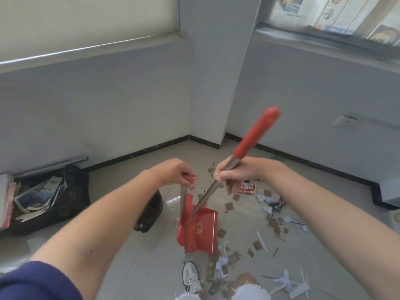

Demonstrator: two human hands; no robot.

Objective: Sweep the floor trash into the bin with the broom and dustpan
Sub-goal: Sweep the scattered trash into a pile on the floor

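Gripping the broom [257, 133] by its bare metal shaft, the right hand [234, 174] steers — the left hand [174, 172] clasps the dustpan [203, 230] handle's top; both look light, stiff.

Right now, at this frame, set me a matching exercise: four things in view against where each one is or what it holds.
1 left hand
2 right hand
3 black bin bag
4 magazines

A in the black crate
B grips the broom handle
C on the floor beside the red dustpan
D grips the dustpan handle

Pairs: 1-D, 2-B, 3-C, 4-A
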